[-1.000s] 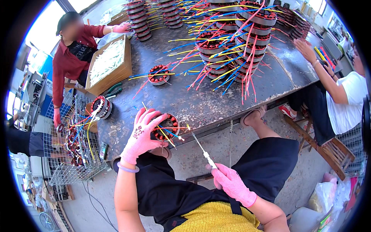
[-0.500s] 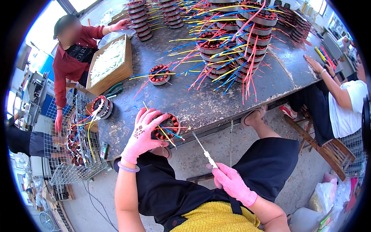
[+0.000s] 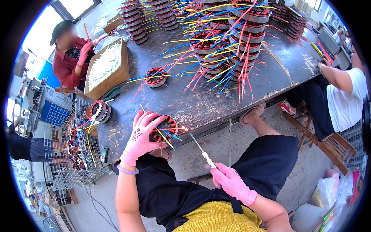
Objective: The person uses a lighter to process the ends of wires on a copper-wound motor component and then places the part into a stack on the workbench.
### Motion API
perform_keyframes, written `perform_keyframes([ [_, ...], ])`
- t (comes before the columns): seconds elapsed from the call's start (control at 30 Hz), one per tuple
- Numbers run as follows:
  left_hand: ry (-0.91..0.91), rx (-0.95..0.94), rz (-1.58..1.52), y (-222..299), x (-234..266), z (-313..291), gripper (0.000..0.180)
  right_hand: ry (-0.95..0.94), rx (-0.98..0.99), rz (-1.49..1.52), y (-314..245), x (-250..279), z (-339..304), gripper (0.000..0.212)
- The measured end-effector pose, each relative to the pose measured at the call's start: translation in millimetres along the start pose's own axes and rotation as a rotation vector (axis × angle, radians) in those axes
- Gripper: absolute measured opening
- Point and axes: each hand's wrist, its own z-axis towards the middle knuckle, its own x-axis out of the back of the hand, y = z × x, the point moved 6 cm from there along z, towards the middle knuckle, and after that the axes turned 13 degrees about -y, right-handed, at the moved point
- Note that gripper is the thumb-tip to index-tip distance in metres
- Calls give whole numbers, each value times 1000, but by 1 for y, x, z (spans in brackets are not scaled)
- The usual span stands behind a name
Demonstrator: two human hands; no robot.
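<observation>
My left hand [image 3: 143, 135], in a pink glove, grips a motor stator [image 3: 168, 124] by its left side at the table's near edge. The stator is a ring with red windings, and yellow, blue and red wires stick out of it. My right hand [image 3: 232, 183], also gloved in pink, is closed around a slim white-handled tool [image 3: 207, 157] with a long thin metal shaft. The shaft points up and left, and its tip is close to the end of a red wire [image 3: 177, 128]. A small bright orange glow [image 3: 184, 128] shows at that wire end.
Tall stator stacks [image 3: 247, 42] with long wires stand on the dark table [image 3: 135, 100]. Nearer are a single stator [image 3: 155, 76], two stacked ones [image 3: 100, 111] and a box of white pieces [image 3: 107, 69]. A wire basket [image 3: 79, 170] is at left. Co-workers sit left and right.
The glow at the red wire's end has grown brighter. The tool's tip has shifted slightly left. At the left, the co-worker's arm has drawn back from the stacks.
</observation>
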Motion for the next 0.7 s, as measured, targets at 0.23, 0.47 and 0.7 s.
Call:
perform_keyframes([
  [0.23,-18,17,-19,-5,-3,-1,94,-2,-11,-74,-1,2,-1,37],
  [0.47,-13,15,9,-2,0,-1,91,-9,0,7,2,-1,2,37],
  [0.7,-5,7,5,-2,-1,-1,90,-7,-13,-23,3,2,0,38],
])
